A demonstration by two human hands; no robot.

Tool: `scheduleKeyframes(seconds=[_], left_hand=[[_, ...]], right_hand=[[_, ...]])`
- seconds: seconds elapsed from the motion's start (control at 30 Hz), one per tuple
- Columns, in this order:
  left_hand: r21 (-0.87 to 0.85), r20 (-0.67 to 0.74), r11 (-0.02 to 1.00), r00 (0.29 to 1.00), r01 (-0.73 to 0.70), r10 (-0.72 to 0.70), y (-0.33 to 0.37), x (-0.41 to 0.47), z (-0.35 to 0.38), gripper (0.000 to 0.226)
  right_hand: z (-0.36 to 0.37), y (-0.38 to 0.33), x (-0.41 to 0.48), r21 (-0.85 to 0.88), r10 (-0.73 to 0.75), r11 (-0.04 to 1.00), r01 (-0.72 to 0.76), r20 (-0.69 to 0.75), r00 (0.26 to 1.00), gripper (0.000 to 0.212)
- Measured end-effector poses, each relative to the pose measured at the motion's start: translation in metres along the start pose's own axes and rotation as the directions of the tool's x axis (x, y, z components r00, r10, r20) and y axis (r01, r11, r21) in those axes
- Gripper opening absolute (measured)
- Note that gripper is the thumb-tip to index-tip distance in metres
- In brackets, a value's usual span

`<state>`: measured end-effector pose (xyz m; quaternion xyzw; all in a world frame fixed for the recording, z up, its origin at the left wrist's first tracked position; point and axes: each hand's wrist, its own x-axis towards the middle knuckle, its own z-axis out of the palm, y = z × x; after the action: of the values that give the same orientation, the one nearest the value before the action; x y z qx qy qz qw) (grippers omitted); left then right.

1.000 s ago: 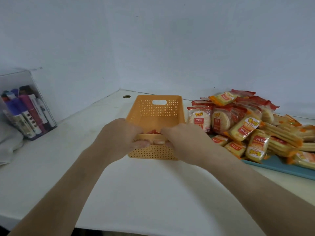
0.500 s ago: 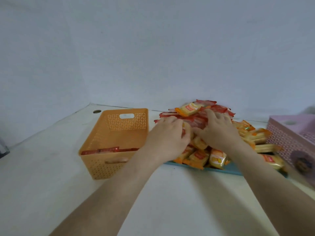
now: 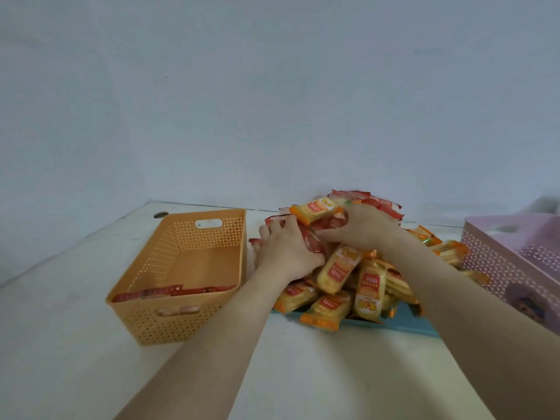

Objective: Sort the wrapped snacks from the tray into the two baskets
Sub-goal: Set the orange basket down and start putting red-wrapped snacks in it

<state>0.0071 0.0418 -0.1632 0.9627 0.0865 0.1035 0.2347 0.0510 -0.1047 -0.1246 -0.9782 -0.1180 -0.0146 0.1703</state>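
Head view shows sorting barely begun: a few red packets (image 3: 169, 293) lie in the orange basket (image 3: 242, 253), while both hands' fingers (image 3: 280, 227) curl onto the heaped snacks (image 3: 339, 268) on the blue tray (image 3: 406, 324), beside the pink basket (image 3: 515, 256).

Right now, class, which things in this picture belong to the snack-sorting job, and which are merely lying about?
Belonging to the job:
orange basket
pink basket
blue tray
snack pile
left hand
right hand

Lying about:
table hole
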Motion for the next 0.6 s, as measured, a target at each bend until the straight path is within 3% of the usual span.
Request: scheduleKeyframes(seconds=[0.07, 0.13, 0.23, 0.37, 0.47, 0.6], left_hand=[[0.073, 0.026, 0.996, 0.998, 0.060, -0.062, -0.003, 0.003, -0.003, 0.114], [-0.044, 0.202, 0.985, 0.967, 0.165, -0.153, -0.009, 0.012, -0.002, 0.127], [-0.091, 0.296, 0.979, 0.944, 0.181, -0.147, -0.008, 0.013, -0.001, 0.129], [-0.062, 0.159, 0.988, 0.979, 0.140, -0.129, -0.001, 0.011, -0.007, 0.097], [-0.101, 0.017, 0.995, 1.000, 0.026, -0.025, 0.005, 0.004, -0.014, 0.064], [-0.151, -0.118, 0.981, 0.988, -0.120, 0.103, 0.012, -0.004, -0.024, 0.035]], right_hand=[[0.002, 0.002, -0.003, -0.101, 0.053, 0.994, -0.053, -0.002, 0.999, 0.079], [0.003, 0.002, -0.006, -0.139, 0.052, 0.989, -0.047, 0.034, 0.998, 0.091], [0.001, -0.003, -0.005, -0.063, -0.025, 0.998, 0.030, 0.087, 0.996, 0.090], [0.001, -0.012, -0.004, 0.068, -0.063, 0.996, 0.055, 0.115, 0.991, 0.070], [0.006, -0.011, -0.005, 0.201, -0.065, 0.978, 0.060, 0.017, 0.998, 0.048], [0.001, -0.017, -0.014, 0.356, -0.076, 0.921, 0.158, -0.232, 0.970, 0.009]])
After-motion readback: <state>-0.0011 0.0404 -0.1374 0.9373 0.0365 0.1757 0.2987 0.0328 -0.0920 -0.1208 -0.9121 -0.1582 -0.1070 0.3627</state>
